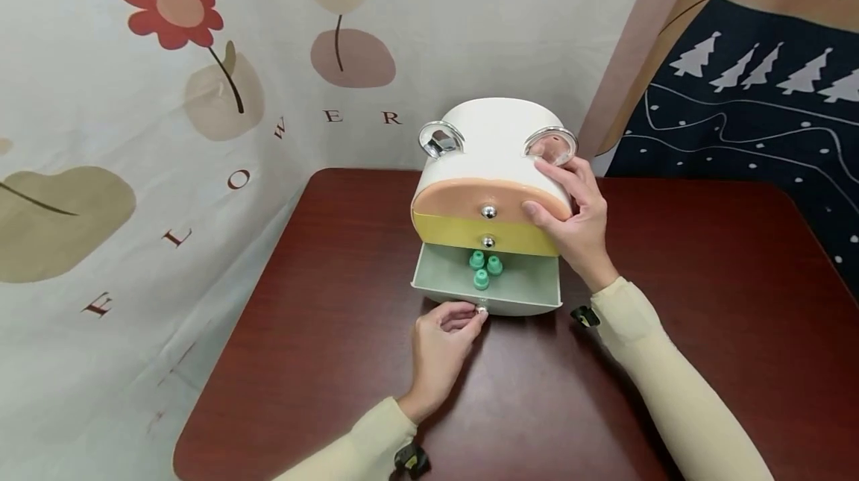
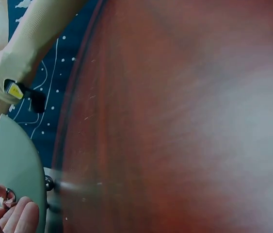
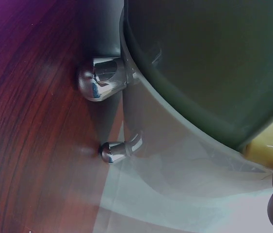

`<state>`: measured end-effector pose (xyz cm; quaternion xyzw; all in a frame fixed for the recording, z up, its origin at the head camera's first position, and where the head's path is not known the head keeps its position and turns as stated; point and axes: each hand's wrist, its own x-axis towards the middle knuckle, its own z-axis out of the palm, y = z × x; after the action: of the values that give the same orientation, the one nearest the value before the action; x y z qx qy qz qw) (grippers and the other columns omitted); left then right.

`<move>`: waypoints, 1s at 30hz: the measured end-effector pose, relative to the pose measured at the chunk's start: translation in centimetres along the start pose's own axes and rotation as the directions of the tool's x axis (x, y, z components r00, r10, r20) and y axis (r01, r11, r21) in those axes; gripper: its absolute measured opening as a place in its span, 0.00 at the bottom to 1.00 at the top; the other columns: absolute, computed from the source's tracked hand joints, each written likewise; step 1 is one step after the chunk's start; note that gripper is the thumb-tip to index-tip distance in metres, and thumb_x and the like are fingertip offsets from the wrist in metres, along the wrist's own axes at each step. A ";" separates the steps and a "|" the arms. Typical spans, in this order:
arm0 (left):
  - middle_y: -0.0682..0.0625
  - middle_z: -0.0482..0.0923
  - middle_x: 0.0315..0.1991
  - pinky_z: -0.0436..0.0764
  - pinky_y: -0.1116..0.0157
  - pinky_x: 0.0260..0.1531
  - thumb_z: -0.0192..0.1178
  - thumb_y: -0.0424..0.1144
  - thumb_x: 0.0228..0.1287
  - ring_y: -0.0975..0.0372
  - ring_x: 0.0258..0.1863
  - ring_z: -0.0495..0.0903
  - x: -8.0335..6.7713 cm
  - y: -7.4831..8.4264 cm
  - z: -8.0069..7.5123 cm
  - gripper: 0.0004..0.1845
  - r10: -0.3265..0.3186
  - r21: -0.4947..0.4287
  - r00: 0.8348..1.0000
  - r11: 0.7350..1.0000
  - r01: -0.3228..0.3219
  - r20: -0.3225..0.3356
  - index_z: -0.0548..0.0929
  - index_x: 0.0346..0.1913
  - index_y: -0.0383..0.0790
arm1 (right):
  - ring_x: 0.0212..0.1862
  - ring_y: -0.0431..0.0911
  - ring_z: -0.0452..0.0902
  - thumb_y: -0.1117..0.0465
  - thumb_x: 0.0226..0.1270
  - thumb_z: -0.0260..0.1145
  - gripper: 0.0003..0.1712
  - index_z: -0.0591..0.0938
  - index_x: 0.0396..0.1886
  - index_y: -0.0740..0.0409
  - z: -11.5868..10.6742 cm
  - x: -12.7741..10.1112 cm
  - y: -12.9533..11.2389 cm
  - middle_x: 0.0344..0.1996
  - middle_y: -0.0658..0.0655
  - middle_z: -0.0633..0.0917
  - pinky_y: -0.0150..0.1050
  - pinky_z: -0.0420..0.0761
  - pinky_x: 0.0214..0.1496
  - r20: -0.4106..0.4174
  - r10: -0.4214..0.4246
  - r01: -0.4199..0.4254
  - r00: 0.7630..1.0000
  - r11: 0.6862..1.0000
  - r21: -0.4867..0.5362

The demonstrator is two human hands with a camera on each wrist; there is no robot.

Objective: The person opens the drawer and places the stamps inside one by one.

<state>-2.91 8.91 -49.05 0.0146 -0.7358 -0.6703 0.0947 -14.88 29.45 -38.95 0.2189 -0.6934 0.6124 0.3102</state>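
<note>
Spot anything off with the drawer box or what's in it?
Nothing damaged or spilled. The green bottom drawer is pulled out, left hand pinching its knob; three green caps sit loose inside. Right hand rests on the box. Upper drawers shut.

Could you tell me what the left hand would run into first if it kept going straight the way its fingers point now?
The left hand pinches the small knob of the open green drawer. Its fingers point at the drawer's front, so it would likely meet that panel first, pushing it toward the white cabinet.
</note>
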 end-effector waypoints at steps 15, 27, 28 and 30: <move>0.50 0.92 0.34 0.88 0.68 0.37 0.81 0.31 0.63 0.59 0.36 0.93 4.9 -0.5 1.3 0.06 0.011 0.015 1.000 1.000 -0.011 0.026 0.94 0.40 0.35 | 0.61 0.48 0.74 0.37 0.62 0.83 0.43 0.88 0.61 0.69 -0.2 -0.3 3.1 0.60 0.63 0.82 0.35 0.74 0.60 -0.038 -0.038 0.038 0.999 0.999 -0.005; 0.47 0.92 0.34 0.87 0.70 0.36 0.80 0.30 0.63 0.58 0.35 0.93 7.0 -1.1 1.9 0.06 0.040 -0.052 0.998 0.998 -0.037 0.047 0.93 0.40 0.32 | 0.60 0.50 0.74 0.36 0.59 0.85 0.45 0.88 0.61 0.69 -0.5 -0.4 4.4 0.58 0.53 0.82 0.34 0.74 0.58 -0.060 -0.042 0.042 0.997 0.999 -0.004; 0.46 0.92 0.34 0.87 0.70 0.36 0.80 0.29 0.63 0.58 0.35 0.93 7.1 -1.1 1.8 0.06 0.039 -0.061 0.998 0.997 -0.036 0.046 0.93 0.39 0.32 | 0.60 0.50 0.74 0.36 0.59 0.85 0.45 0.88 0.61 0.69 -0.5 -0.4 4.4 0.58 0.53 0.82 0.34 0.74 0.58 -0.057 -0.038 0.038 0.998 0.999 -0.002; 0.46 0.92 0.34 0.87 0.70 0.36 0.80 0.29 0.62 0.58 0.35 0.93 7.2 -1.2 1.8 0.06 0.040 -0.068 0.998 0.997 -0.037 0.039 0.93 0.39 0.32 | 0.60 0.50 0.74 0.36 0.58 0.85 0.45 0.88 0.60 0.69 -0.4 -0.4 4.4 0.58 0.53 0.82 0.34 0.74 0.58 -0.053 -0.028 0.028 0.998 1.000 0.006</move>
<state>-10.39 9.53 -49.56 -0.0163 -0.7149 -0.6928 0.0929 -17.50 30.54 -42.37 0.2135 -0.6797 0.6159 0.3364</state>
